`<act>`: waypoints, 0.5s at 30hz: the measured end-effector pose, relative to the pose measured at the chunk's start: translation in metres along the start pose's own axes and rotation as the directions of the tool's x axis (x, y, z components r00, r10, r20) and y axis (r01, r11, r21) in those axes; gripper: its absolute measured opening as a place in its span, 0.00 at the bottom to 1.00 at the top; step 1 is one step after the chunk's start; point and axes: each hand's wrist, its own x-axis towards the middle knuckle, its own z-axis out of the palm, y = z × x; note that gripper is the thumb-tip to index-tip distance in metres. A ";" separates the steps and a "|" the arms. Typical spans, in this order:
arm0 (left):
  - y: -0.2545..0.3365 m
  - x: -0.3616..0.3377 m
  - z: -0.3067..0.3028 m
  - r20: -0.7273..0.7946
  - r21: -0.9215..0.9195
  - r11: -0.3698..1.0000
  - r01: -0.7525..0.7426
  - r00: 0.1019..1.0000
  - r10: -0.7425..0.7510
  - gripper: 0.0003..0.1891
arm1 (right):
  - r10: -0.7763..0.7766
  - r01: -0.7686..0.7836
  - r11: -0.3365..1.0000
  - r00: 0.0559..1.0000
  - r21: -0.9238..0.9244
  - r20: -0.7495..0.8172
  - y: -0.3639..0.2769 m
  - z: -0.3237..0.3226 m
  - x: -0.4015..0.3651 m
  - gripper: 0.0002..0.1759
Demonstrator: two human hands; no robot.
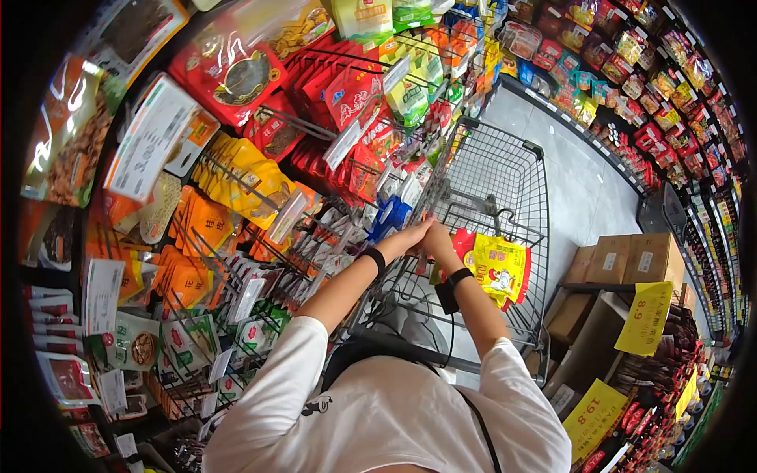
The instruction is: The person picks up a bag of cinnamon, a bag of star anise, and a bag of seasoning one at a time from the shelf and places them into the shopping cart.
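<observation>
The 2 hands meet over the near left corner of the shopping cart (505, 169). The left hand (412, 234) and the right hand (438, 239) touch each other, fingers curled and pressed close. I cannot tell how tight they are shut, or if they hold something small between them, because the fingers hide that spot.

A blue packet (389, 215) is the nearest thing. It hangs at the edge of the peg rack (311, 128), just beside the left hand, a little up and to the left of it. Its long side runs up and down. The left hand is nearer to it than the right hand. I cannot tell if a fingertip touches it. Its words are too small to read.

The left wrist has a black band (376, 258). The right wrist has a black watch (455, 278).

1 yellow and red packet (498, 268) with a rooster on it is inside the cart, near its right wall and just beside the right arm. The arm covers its left edge.

The peg rack is full of red, orange and yellow snack bags. Across the aisle, brown cardboard boxes (631, 258) sit on a low shelf by a yellow price sign (645, 317). The white shirt (378, 418) hides the cart's handle in the middle.
</observation>
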 end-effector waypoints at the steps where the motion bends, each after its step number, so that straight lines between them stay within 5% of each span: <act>1: -0.010 0.004 0.004 -0.055 -0.040 0.992 -0.121 0.991 0.118 0.27 | 0.068 -0.068 0.998 0.998 -0.008 0.010 -0.004 0.000 -0.002 0.19; 3: -0.032 0.032 -0.006 0.009 -0.054 0.997 -0.061 0.998 0.062 0.27 | 0.339 -0.303 0.886 0.940 0.351 -0.045 -0.016 0.003 -0.009 0.24; 5: -0.058 0.066 -0.019 0.087 -0.072 0.997 0.013 0.996 -0.007 0.27 | 0.305 -0.282 0.946 0.939 0.158 -0.156 -0.013 0.010 -0.018 0.30; 8: -0.073 0.074 -0.013 0.043 -0.104 0.995 -0.002 0.999 0.006 0.27 | 0.482 -0.463 0.833 0.876 0.302 0.014 0.000 0.028 -0.006 0.23; 11: -0.069 0.071 -0.004 0.031 -0.160 0.987 0.033 0.999 -0.029 0.26 | 0.497 -0.470 0.847 0.866 0.249 -0.060 0.001 0.040 -0.006 0.15; 15: -0.071 0.083 0.002 -0.005 -0.235 0.970 0.057 0.998 -0.060 0.27 | 0.498 -0.474 0.860 0.861 0.189 -0.105 0.008 0.051 -0.001 0.14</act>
